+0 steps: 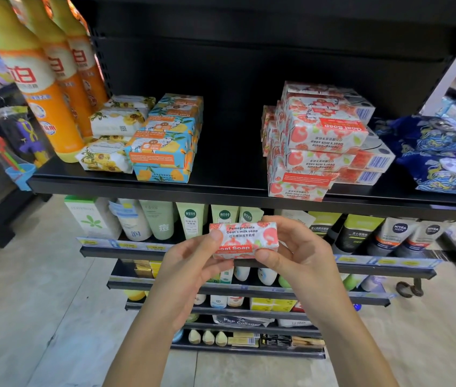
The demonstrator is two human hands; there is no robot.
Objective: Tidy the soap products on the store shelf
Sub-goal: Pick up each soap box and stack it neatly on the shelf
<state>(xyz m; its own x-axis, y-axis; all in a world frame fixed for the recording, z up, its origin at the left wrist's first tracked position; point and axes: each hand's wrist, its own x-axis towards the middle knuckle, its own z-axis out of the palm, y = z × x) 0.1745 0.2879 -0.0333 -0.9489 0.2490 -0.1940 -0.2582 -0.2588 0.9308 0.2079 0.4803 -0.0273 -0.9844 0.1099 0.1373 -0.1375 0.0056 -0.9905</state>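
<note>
Both hands raised at 6 o'clock, just below shelf edge. My left hand (193,263) pinches pomegranate soap box (245,240) at its left end, thumb on front, fingers curled behind. My right hand (299,255) grips right end, thumb at lower corner. Box level, label facing me, upright: pink-red fruit print, "Goat Soap" band. Beyond, on black shelf (221,191): matching pomegranate stack (316,146) at 2 o'clock, uneven, labels upside down; blue-yellow soap boxes (165,141) at 10 o'clock.
</note>
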